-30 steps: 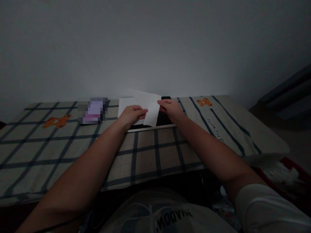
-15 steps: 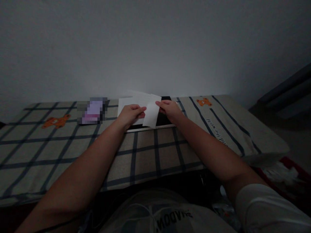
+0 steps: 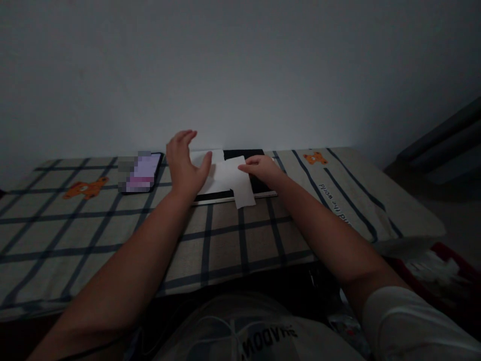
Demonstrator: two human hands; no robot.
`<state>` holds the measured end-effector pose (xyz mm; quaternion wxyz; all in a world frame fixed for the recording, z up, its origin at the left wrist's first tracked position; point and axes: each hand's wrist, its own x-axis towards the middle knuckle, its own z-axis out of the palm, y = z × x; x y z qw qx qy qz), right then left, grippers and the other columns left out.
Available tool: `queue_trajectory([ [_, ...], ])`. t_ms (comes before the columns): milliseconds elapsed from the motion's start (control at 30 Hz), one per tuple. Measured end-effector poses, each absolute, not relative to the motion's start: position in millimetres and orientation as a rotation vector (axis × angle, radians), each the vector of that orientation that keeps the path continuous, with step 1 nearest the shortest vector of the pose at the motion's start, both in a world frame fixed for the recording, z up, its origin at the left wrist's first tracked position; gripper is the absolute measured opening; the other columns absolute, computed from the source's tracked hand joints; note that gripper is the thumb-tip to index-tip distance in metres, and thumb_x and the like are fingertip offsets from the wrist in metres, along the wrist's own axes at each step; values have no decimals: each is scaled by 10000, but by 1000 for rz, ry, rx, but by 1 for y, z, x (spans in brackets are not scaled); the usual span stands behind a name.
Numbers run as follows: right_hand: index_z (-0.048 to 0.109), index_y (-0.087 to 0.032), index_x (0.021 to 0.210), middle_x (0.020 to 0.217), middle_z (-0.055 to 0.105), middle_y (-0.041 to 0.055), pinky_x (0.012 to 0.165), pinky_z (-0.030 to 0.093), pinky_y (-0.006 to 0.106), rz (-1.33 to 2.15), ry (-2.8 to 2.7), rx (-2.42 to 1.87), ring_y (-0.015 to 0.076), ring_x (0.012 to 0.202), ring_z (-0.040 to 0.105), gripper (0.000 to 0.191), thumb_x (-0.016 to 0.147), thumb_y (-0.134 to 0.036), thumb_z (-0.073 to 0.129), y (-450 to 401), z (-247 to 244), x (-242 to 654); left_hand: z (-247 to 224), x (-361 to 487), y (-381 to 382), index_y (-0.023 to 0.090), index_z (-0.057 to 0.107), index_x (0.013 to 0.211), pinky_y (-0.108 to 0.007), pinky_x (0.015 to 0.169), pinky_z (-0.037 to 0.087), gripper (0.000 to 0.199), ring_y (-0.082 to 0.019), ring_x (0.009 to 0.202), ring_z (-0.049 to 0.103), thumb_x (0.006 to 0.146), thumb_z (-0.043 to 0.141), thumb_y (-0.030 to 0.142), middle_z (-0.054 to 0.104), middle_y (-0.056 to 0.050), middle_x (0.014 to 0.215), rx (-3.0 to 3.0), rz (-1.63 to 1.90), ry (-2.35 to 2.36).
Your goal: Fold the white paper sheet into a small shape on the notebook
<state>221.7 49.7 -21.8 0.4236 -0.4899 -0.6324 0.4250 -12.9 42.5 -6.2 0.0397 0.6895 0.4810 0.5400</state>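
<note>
Between thumb and fingers, my right hand (image 3: 260,168) pinches the edge of a piece of white paper (image 3: 240,181), whose lower strip hangs past the front edge of a black flat board (image 3: 259,186). My left hand (image 3: 186,163) is raised with its fingers spread and holds nothing, at the left side of the paper. Behind it another white sheet (image 3: 208,155) lies on the board, partly covered by the hand and the held paper. How the papers overlap is hard to make out in the dim light.
A phone (image 3: 145,170) with a lit, blurred screen lies to the left on the checked tablecloth (image 3: 225,240). A pale wall (image 3: 240,75) rises directly behind the table. At the lower right is a red container (image 3: 447,250) with crumpled plastic.
My left hand has let go of the paper, opened and moved up and left. My right hand keeps its pinch, and the paper has shifted slightly down and right.
</note>
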Motion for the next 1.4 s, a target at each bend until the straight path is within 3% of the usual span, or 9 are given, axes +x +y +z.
queue_trajectory([
  [67, 712, -202, 704, 734, 688, 26, 653, 433, 309, 1062, -1672, -1193, 170, 696, 573, 182, 756, -362, 781, 48, -21, 220, -3, -12, 38, 222, 607, 1384, -443, 1136, 390, 566, -332, 1348, 519, 875, 713, 446, 631, -132, 1394, 2325, 1367, 1397],
  [167, 698, -204, 723, 765, 703, 31, 671, 440, 304, 1031, -1720, -1135, 181, 735, 594, 188, 767, -379, 752, 46, -22, 217, -5, -5, 34, 212, 633, 1381, -370, 901, 460, 546, -307, 1031, 649, 951, 589, 546, 728, -114, 1075, 2359, 893, 1472],
  [267, 699, -202, 790, 804, 715, 35, 686, 447, 302, 960, -1722, -1111, 183, 751, 601, 215, 806, -416, 711, 43, -21, 214, -10, 0, 35, 209, 739, 1117, -310, 713, 380, 444, -265, 779, 598, 951, 568, 584, 660, -69, 779, 2333, 703, 1564],
  [367, 691, -199, 821, 799, 701, 35, 668, 430, 295, 918, -1737, -1113, 180, 741, 589, 280, 851, -477, 668, 42, -18, 215, -14, 0, 39, 213, 678, 838, -294, 652, 303, 366, -213, 669, 499, 949, 573, 545, 568, -26, 665, 2284, 829, 1500],
  [600, 635, -198, 636, 644, 554, -7, 603, 308, 304, 822, -1925, -1271, 141, 639, 467, 358, 795, -504, 731, 51, -14, 234, -18, -9, 50, 220, 521, 692, -288, 627, 296, 322, -161, 629, 426, 904, 609, 445, 485, 23, 624, 2102, 1102, 1420],
  [767, 629, -205, 606, 603, 526, -28, 572, 289, 290, 845, -1976, -1260, 123, 608, 438, 356, 742, -502, 770, 48, -12, 235, -14, -8, 47, 203, 627, 756, -254, 592, 345, 221, -164, 656, 500, 778, 709, 407, 586, 9, 683, 1822, 970, 1291],
  [1067, 736, -196, 735, 726, 670, 30, 622, 391, 305, 1006, -1732, -1219, 158, 655, 539, 277, 738, -469, 784, 54, -18, 237, -21, -2, 48, 185, 672, 880, -227, 559, 389, 243, -149, 632, 553, 841, 686, 425, 657, -16, 756, 1581, 1152, 1185],
  [1200, 739, -196, 755, 696, 653, 18, 584, 388, 301, 1128, -1531, -1227, 142, 592, 498, 231, 731, -413, 815, 61, -24, 238, -21, 2, 48, 191, 636, 959, -242, 602, 433, 267, -151, 636, 580, 810, 685, 408, 668, -16, 790, 1365, 1104, 1136],
  [1400, 755, -199, 779, 723, 699, 16, 586, 443, 266, 1334, -1261, -1124, 128, 627, 556, 155, 743, -321, 843, 64, -29, 234, -21, -1, 51, 202, 555, 784, -232, 563, 399, 210, -127, 582, 532, 698, 712, 311, 571, 26, 678, 1229, 1145, 1043],
])
